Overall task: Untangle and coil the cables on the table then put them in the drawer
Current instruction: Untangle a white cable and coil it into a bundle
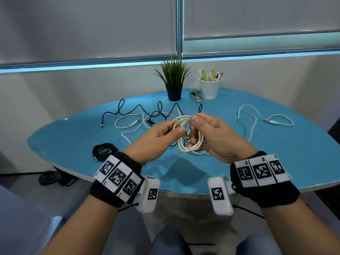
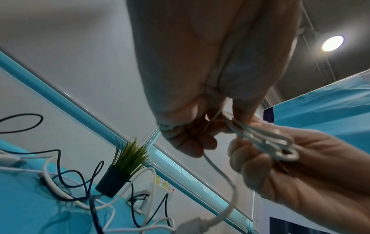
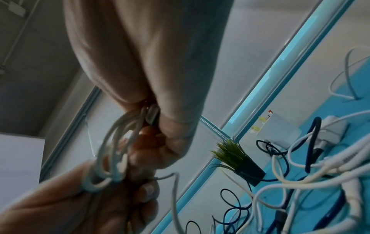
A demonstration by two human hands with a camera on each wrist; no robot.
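White coiled cable (image 1: pixel 185 133) is pinched by left hand (image 1: pixel 156 140) and right hand (image 1: pixel 215 137) above blue table (image 1: pixel 73 137).

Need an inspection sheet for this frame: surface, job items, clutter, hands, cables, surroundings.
Surface: blue table, rounded.
Job's things: white cable coil held above the table; black coil lying finished at the near left; no drawer seen.
Clutter: potted plant, white pen cup, stapler at the far edge.
Hands: left hand and right hand both grip the white coil.
Cables: dark cable tangled with a white cable; another loose white cable at right.
Surroundings: blinds behind.
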